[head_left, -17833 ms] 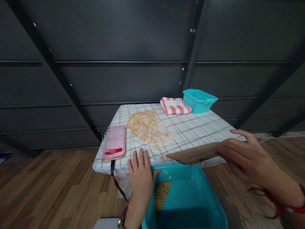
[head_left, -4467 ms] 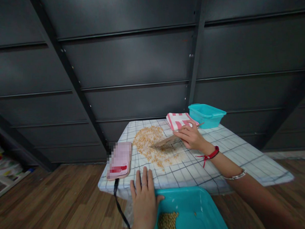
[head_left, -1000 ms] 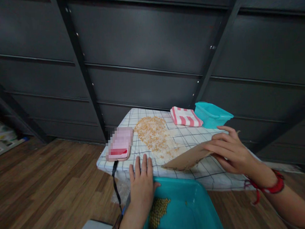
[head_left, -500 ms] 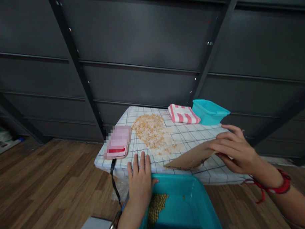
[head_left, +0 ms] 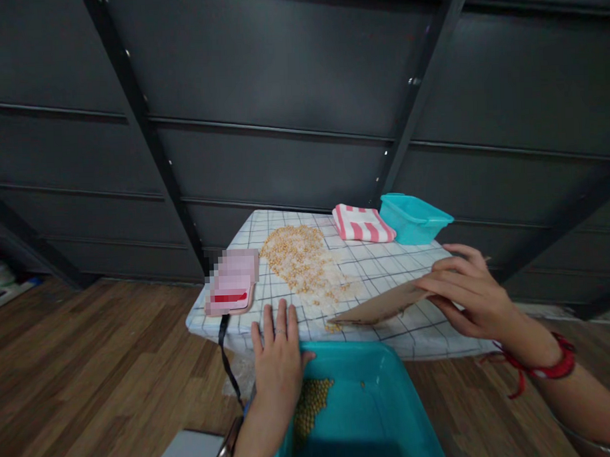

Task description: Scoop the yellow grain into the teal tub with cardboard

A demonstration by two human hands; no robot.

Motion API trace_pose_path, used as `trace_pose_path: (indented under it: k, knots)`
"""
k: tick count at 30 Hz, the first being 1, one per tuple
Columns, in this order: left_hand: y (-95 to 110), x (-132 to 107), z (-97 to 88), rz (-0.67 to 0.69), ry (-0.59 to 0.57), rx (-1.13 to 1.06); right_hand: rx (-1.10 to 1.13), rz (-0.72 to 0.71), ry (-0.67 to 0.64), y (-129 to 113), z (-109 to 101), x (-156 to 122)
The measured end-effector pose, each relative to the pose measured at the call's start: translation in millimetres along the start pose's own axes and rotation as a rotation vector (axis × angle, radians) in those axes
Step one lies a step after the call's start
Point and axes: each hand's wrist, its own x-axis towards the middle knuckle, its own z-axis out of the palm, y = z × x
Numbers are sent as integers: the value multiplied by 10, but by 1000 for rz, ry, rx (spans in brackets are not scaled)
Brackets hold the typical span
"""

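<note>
A flat piece of brown cardboard (head_left: pixel 378 307) is pinched by its right end in my right hand (head_left: pixel 470 291). Its lower edge lies low over the near part of the checked tablecloth (head_left: pixel 386 264), with a few yellow kernels by its left tip. To its left spreads a pile of yellow kernels mixed with white grains (head_left: pixel 296 252). My left hand (head_left: pixel 278 369) is open, fingers stretched over the table's near edge and thumb at the rim of a teal bin (head_left: pixel 356 350). Inside the bin, at the left, sits a heap of greenish-yellow beans (head_left: pixel 313 398).
A pink phone (head_left: pixel 234 277), partly blurred out, lies at the table's left with a black strap hanging down. A folded pink-striped towel (head_left: pixel 363 223) and a small teal basket (head_left: pixel 415 221) stand at the back right. Behind rises a dark panelled wall (head_left: pixel 279 69).
The view has shifted slightly. A few yellow kernels now show beside the cardboard's left tip near the table edge. My left hand keeps its place on the bin's rim.
</note>
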Motion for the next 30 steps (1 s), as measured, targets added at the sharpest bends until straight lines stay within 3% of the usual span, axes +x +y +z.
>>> trace_pose_path:
  k: [5, 10, 17, 25, 30]
  knots:
    - [22, 18, -88, 52, 26, 16, -25, -2, 11, 1, 20, 4]
    - [41, 70, -105, 190, -114, 43, 8, 13, 1, -25, 18, -4]
    - [77, 85, -135, 160, -169, 56, 35, 23, 8, -60, -28, -36]
    - [92, 50, -140, 61, -106, 46, 44, 32, 12, -68, -31, -21]
    - [106, 56, -180, 48, -127, 77, 32, 12, -13, -80, -36, 4]
